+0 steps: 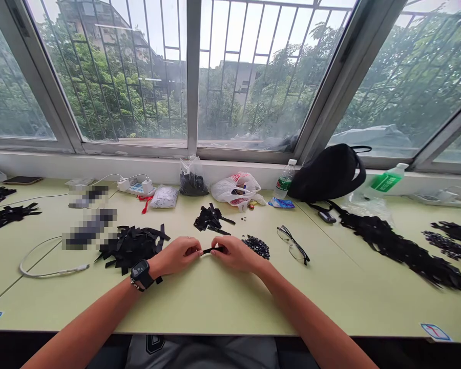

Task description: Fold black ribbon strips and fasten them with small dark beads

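My left hand (180,254) and my right hand (232,253) meet at the middle of the pale green table (223,302). Both pinch the ends of a short black strap piece (211,250) held between them just above the tabletop. A black watch (141,273) sits on my left wrist. A pile of black strap pieces (132,246) lies just left of my left hand. A heap of small dark beads (257,246) lies just right of my right hand. A smaller bunch of black pieces (211,219) lies behind the hands.
Glasses (293,245) lie to the right. A long heap of black pieces (403,251) runs along the right side. A black bag (326,174), plastic bags (234,189), bottles (284,179), a power strip (136,187) and a white cable (46,270) lie near the window sill.
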`<action>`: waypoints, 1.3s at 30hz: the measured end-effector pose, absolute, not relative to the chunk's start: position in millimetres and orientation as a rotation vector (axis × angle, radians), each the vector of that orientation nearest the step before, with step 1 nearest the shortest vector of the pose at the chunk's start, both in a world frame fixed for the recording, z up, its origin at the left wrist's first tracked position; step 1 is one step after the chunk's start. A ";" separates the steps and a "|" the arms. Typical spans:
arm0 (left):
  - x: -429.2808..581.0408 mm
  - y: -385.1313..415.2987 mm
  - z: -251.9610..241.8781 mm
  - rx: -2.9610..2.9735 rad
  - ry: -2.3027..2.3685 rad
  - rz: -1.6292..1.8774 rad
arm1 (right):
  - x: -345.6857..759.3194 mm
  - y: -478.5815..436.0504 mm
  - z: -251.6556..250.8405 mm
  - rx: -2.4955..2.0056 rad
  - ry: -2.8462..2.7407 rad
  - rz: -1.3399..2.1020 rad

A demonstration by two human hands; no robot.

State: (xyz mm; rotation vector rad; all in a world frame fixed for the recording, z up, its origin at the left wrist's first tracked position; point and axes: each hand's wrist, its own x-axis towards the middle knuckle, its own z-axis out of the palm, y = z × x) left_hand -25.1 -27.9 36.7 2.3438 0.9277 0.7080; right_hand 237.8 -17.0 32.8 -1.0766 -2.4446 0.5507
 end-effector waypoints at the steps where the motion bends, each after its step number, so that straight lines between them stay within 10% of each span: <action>1: -25.2 -28.0 37.1 2.345 0.928 0.705 | 238.1 -17.0 32.3 -1.073 -2.439 0.559; 39: -28.8 -28.6 42.6 2.335 0.922 0.704 | 239.9 -19.4 39.5 -1.060 -2.463 0.595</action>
